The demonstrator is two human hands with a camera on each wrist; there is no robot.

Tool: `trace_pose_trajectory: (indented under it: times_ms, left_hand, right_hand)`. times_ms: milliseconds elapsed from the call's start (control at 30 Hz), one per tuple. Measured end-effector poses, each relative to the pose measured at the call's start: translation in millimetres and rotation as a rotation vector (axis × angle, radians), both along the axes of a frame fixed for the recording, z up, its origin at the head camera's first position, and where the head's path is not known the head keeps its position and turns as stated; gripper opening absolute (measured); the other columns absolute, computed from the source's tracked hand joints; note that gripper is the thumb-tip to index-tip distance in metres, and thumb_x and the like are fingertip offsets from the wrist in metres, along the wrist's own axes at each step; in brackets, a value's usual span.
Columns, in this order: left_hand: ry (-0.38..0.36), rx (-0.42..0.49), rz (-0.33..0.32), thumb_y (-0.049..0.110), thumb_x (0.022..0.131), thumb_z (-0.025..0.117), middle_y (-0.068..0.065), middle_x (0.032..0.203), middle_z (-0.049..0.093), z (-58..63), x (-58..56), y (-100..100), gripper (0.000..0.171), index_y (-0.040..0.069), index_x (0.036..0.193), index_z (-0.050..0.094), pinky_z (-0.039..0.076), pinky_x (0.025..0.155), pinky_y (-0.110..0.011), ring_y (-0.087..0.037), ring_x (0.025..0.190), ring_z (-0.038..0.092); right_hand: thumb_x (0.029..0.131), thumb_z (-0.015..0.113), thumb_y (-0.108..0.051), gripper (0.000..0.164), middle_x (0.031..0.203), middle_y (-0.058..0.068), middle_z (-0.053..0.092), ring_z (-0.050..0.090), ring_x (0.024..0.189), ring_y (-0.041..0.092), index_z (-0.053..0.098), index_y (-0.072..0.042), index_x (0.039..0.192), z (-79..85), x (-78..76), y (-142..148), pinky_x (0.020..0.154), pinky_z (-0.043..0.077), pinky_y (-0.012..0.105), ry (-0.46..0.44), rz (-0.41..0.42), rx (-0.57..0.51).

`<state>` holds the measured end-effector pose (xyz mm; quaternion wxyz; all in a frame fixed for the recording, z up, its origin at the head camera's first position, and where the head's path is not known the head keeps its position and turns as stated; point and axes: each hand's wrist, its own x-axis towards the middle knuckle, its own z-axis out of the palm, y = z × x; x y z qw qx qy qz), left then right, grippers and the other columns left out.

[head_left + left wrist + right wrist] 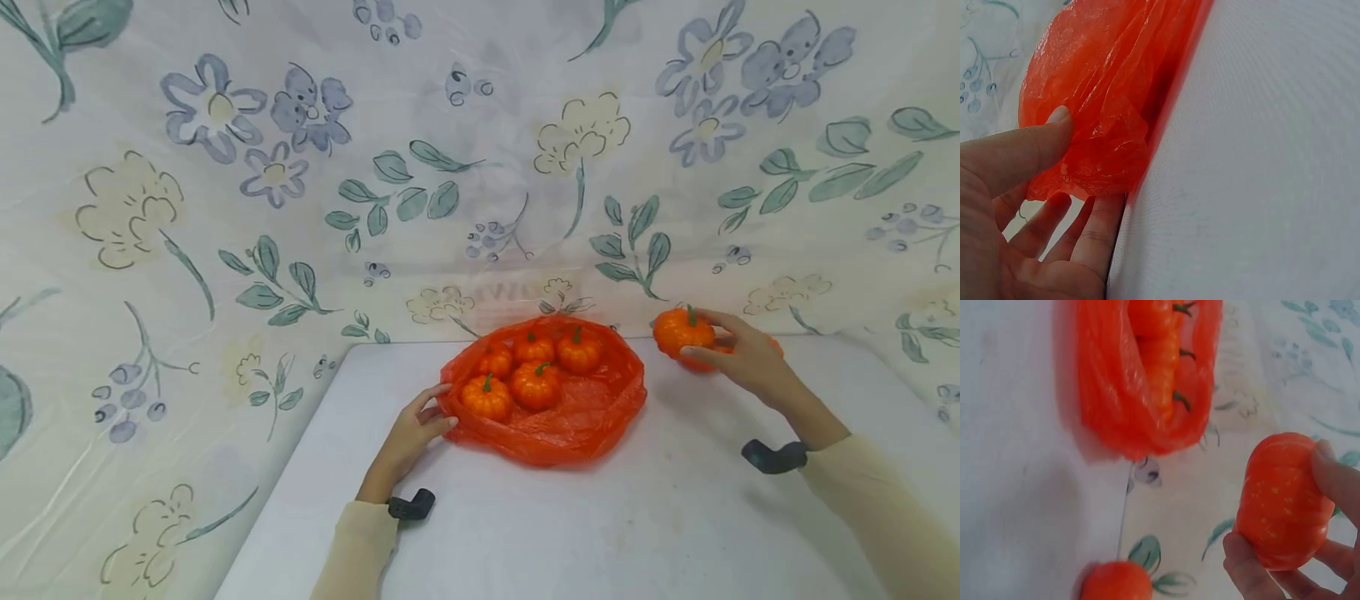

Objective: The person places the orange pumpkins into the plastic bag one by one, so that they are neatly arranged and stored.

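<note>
An open red plastic bag [585,425] sits on the table with several small orange pumpkins [536,386] inside, green stems showing. At its left edge my left hand [411,425] holds the bag, the thumb lying on the red film [1097,81] and the other fingers partly behind it. Right of the bag, my right hand [753,358] grips another small pumpkin [1285,500] between thumb and fingers, raised above the table. Orange also shows beneath and behind this hand in the head view, mostly hidden; the right wrist view has one loose pumpkin [1116,584] at its bottom edge.
The white table [600,525] ends at a back edge just behind the bag. A floral-patterned cloth [480,167] rises behind and to the sides of it. Dark bands [772,457] sit at both wrists.
</note>
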<state>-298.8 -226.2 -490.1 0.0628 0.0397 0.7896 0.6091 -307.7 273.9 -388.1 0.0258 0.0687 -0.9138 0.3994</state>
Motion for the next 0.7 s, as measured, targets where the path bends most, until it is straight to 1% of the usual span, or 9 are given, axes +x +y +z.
trace_pose_trajectory:
  times_ms: [167, 267, 400, 533, 600, 700]
  left_hand:
    - [-0.009, -0.001, 0.002, 0.022, 0.089, 0.075, -0.008, 0.161, 0.033, 0.6, 0.4, 0, 0.062, 0.022, 0.145, 0.048, 0.047, 0.109, -0.048, -0.037, 0.143, 0.041]
    - [-0.016, -0.008, 0.003, 0.024, 0.089, 0.075, -0.008, 0.162, 0.031, 1.7, 1.2, 0, 0.063, 0.022, 0.146, 0.048, 0.046, 0.109, -0.049, -0.037, 0.144, 0.04]
    - [-0.007, -0.031, 0.005, 0.026, 0.089, 0.075, -0.009, 0.162, 0.031, 3.4, 1.8, 1, 0.064, 0.022, 0.146, 0.047, 0.047, 0.108, -0.049, -0.039, 0.144, 0.04]
    - [-0.003, -0.032, 0.014, 0.026, 0.089, 0.075, -0.009, 0.162, 0.032, 2.8, 1.4, 0, 0.063, 0.022, 0.146, 0.048, 0.047, 0.108, -0.049, -0.039, 0.143, 0.041]
    - [-0.005, -0.031, 0.019, 0.025, 0.089, 0.075, -0.009, 0.161, 0.032, 1.9, 1.4, 0, 0.063, 0.022, 0.146, 0.048, 0.047, 0.108, -0.049, -0.039, 0.143, 0.041]
    - [-0.01, -0.032, 0.031, 0.025, 0.088, 0.075, -0.009, 0.161, 0.033, 1.3, 1.3, 1, 0.063, 0.023, 0.145, 0.049, 0.048, 0.107, -0.048, -0.038, 0.142, 0.042]
  right_hand:
    - [0.085, 0.071, -0.057, 0.094, 0.161, 0.022, 0.029, 0.039, 0.134, 0.05, 0.03, -0.013, 0.157, -3.1, -6.0, -26, 0.098, 0.051, 0.062, -0.002, 0.051, -0.034]
    - [0.086, 0.072, -0.054, 0.09, 0.159, 0.021, 0.033, 0.044, 0.132, 0.049, 0.034, -0.012, 0.156, -7.1, -10.0, -40, 0.098, 0.052, 0.06, 0.011, 0.083, -0.029]
    - [0.088, 0.073, -0.048, 0.084, 0.157, 0.022, 0.036, 0.049, 0.129, 0.049, 0.037, -0.011, 0.154, -13.6, -16.4, -58, 0.095, 0.055, 0.057, 0.022, 0.127, -0.032]
    - [0.087, 0.074, -0.045, 0.082, 0.156, 0.022, 0.036, 0.05, 0.129, 0.049, 0.038, -0.012, 0.153, -22.2, -22.5, -74, 0.093, 0.057, 0.055, 0.007, 0.163, -0.046]
    - [0.087, 0.075, -0.046, 0.083, 0.156, 0.022, 0.036, 0.048, 0.131, 0.048, 0.039, -0.011, 0.152, -27.4, -25.4, -81, 0.096, 0.055, 0.056, -0.012, 0.169, -0.043]
    - [0.086, 0.075, -0.048, 0.085, 0.156, 0.022, 0.035, 0.041, 0.137, 0.046, 0.038, -0.009, 0.152, -36.0, -28.7, -90, 0.104, 0.048, 0.06, -0.044, 0.179, -0.029]
